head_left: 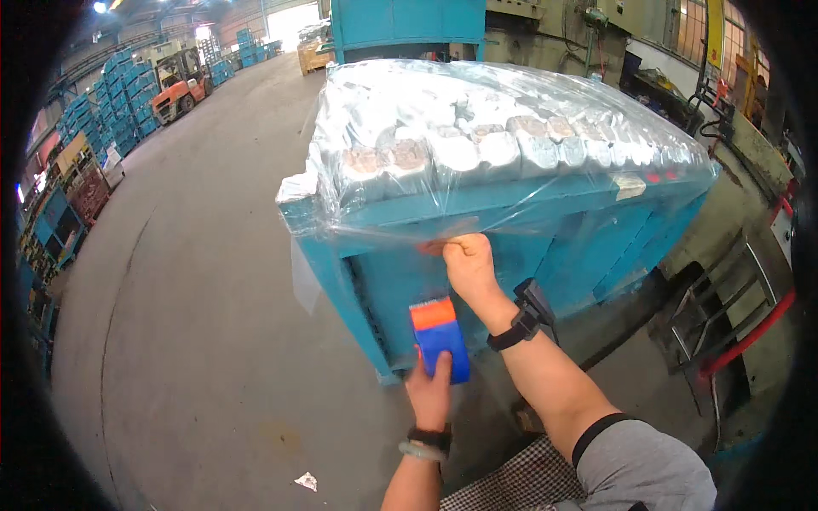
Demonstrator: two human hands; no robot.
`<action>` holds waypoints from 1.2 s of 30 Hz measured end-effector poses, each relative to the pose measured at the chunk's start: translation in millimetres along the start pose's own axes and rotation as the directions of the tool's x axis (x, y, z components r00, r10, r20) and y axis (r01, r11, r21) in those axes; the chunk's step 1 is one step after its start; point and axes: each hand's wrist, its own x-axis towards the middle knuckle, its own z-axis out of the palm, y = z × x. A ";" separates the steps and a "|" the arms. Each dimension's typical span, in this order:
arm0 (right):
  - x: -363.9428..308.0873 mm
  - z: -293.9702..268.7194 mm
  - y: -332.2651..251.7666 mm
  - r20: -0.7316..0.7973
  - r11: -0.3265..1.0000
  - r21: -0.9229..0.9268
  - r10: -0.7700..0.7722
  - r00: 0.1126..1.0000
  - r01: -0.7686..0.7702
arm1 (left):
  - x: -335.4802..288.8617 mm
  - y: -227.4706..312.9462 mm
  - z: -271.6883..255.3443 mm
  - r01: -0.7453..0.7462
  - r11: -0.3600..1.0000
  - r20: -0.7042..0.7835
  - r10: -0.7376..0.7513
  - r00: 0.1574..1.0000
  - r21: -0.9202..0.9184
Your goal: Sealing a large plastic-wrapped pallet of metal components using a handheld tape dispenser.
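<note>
A blue tape dispenser [442,351] with an orange top and a jagged edge is in my left hand [429,393], its fingers wrapped around the lower part. Higher and to the right, my right hand [471,266] is closed at the hanging edge of clear plastic film [375,223], against the front of a large teal metal crate [511,255]. Its fingertips are partly hidden, and a brownish blur shows beside them. Under the film, rows of silvery metal blocks [456,153] fill the crate's top.
A red-handled metal cart frame [724,332] stands to the right, near machinery. Another teal container [409,25] is behind the crate. An orange forklift [181,89] and stacked teal crates [111,94] are far left. A white scrap [306,482] lies on the floor.
</note>
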 end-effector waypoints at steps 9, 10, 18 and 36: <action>-22.2 -2.9 -13.4 0.200 0.949 0.176 0.226 0.953 -0.262 | 19.2 41.0 13.3 0.357 0.881 0.054 -0.358 0.932 -0.310; -23.5 -4.7 -2.4 0.244 0.911 0.252 0.268 0.932 -0.328 | 20.2 45.6 15.7 0.357 0.876 0.052 -0.360 0.931 -0.326; -14.4 -12.7 19.8 0.381 0.736 0.366 0.439 0.814 -0.569 | 52.6 52.6 9.3 0.520 0.773 0.237 -0.463 0.854 -0.362; -10.2 9.8 43.6 0.352 0.795 0.307 0.416 0.838 -0.524 | 77.3 77.5 -7.4 0.738 0.640 0.387 -0.638 0.666 -0.215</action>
